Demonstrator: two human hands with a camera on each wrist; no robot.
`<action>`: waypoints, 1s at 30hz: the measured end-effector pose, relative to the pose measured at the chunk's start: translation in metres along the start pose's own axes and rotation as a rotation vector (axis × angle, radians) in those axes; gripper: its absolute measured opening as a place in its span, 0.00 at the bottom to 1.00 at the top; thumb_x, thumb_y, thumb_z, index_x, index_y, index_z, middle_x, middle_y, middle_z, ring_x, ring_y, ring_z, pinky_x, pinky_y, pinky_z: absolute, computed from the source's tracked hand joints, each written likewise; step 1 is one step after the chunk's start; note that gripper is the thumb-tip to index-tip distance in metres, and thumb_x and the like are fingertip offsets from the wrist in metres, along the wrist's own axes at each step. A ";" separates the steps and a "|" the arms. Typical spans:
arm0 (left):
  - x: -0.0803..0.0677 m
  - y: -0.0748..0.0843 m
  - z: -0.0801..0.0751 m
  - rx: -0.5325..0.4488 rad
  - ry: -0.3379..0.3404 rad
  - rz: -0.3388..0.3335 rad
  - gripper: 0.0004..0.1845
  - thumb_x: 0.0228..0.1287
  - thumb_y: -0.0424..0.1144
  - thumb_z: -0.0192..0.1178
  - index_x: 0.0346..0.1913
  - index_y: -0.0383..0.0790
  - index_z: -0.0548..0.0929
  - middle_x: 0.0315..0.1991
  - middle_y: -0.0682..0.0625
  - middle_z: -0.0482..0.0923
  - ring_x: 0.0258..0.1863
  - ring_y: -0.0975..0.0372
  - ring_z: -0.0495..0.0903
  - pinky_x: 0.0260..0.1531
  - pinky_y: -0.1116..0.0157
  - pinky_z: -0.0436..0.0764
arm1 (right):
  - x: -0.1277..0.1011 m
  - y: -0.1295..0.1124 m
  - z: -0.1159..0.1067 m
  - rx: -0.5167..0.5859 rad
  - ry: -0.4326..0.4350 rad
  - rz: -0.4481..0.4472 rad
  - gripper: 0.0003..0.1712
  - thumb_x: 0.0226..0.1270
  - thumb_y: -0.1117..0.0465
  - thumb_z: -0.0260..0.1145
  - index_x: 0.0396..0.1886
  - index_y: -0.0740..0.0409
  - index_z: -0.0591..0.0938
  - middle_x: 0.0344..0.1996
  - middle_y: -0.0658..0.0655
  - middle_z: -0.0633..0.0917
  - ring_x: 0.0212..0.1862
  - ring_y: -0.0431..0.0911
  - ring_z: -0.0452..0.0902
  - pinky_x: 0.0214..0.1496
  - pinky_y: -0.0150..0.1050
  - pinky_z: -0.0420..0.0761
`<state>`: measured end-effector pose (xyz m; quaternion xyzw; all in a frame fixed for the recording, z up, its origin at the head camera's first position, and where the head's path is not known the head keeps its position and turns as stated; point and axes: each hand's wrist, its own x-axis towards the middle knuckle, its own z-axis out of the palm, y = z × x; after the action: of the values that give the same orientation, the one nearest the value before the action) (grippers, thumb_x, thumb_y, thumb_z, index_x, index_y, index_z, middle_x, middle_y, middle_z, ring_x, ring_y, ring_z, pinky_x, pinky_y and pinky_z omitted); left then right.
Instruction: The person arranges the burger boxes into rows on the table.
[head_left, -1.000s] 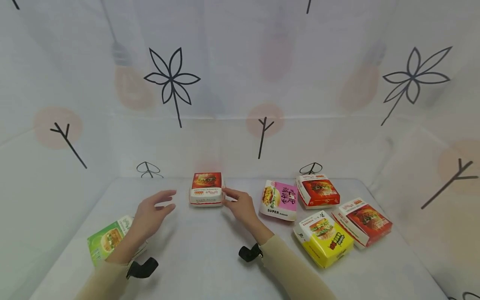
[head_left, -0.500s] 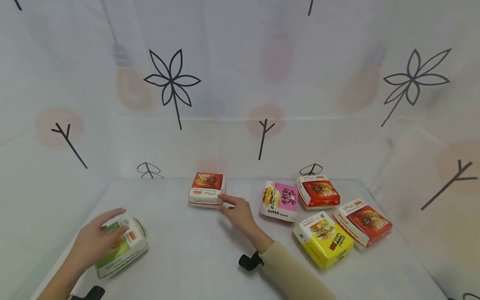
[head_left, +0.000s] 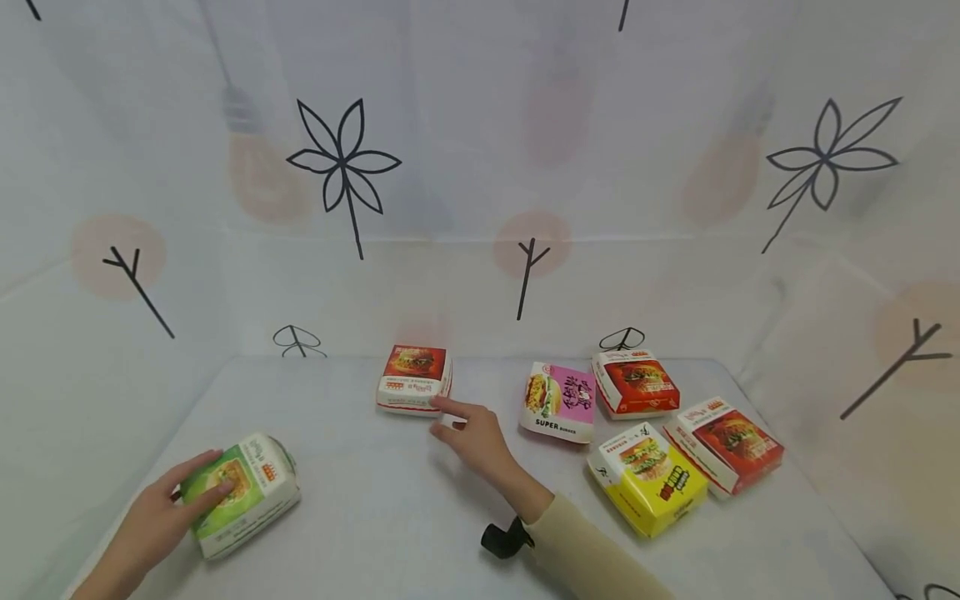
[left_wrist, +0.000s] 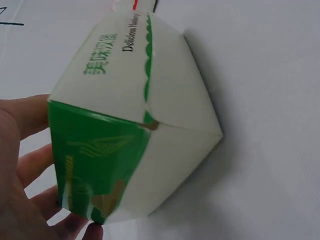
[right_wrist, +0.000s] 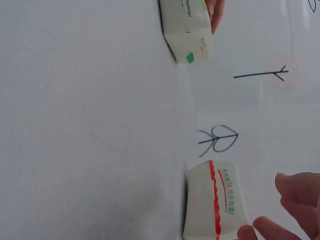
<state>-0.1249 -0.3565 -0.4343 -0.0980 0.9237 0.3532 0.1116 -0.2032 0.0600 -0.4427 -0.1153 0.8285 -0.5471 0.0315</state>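
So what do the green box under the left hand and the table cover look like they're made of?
Green box: looks like thin printed paperboard with a slightly glossy coat; folded creases, a scalloped flap edge and sheen on the green panel suggest it. Left hand rests on it. Table cover: probably a matte white fabric or plastic sheet; hard to tell which.

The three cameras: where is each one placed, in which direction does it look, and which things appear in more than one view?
Head: sits high, looks forward and down at the table and its burger boxes; both hands and a beige sleeve show.
Left wrist: sits close behind the left hand, facing the green box; only its fingers show.
Right wrist: sits by the right hand, looking across the table; its fingertips lie beside the red box.
Shared: the green box appears in all three views; the red box appears in head and right wrist.
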 end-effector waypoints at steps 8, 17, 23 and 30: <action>0.005 0.009 0.024 -0.016 0.034 0.058 0.49 0.65 0.68 0.55 0.76 0.38 0.57 0.75 0.27 0.49 0.70 0.29 0.48 0.61 0.30 0.58 | -0.006 0.004 0.000 0.005 -0.021 0.021 0.23 0.66 0.57 0.72 0.61 0.46 0.83 0.60 0.51 0.82 0.65 0.51 0.74 0.61 0.50 0.78; 0.008 0.031 0.049 -0.040 0.046 0.111 0.46 0.63 0.67 0.59 0.75 0.42 0.62 0.75 0.32 0.53 0.71 0.32 0.50 0.62 0.31 0.57 | -0.011 0.008 0.000 0.026 -0.043 0.044 0.23 0.66 0.56 0.71 0.61 0.48 0.83 0.60 0.52 0.82 0.63 0.52 0.75 0.58 0.51 0.79; 0.011 0.050 0.068 -0.054 0.055 0.178 0.44 0.62 0.66 0.62 0.73 0.44 0.66 0.74 0.35 0.57 0.72 0.34 0.53 0.62 0.31 0.58 | -0.012 0.012 0.000 0.029 -0.060 0.047 0.23 0.66 0.56 0.71 0.61 0.47 0.83 0.60 0.54 0.82 0.61 0.54 0.77 0.57 0.52 0.80; 0.015 0.071 0.086 -0.076 0.051 0.215 0.41 0.61 0.63 0.64 0.72 0.45 0.69 0.73 0.37 0.60 0.72 0.37 0.54 0.64 0.33 0.57 | -0.014 0.013 0.001 0.047 -0.095 0.028 0.23 0.67 0.56 0.71 0.61 0.50 0.83 0.62 0.49 0.80 0.62 0.53 0.76 0.58 0.51 0.79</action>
<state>-0.1463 -0.2484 -0.4560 -0.0116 0.9173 0.3953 0.0461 -0.1919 0.0671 -0.4565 -0.1285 0.8145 -0.5599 0.0812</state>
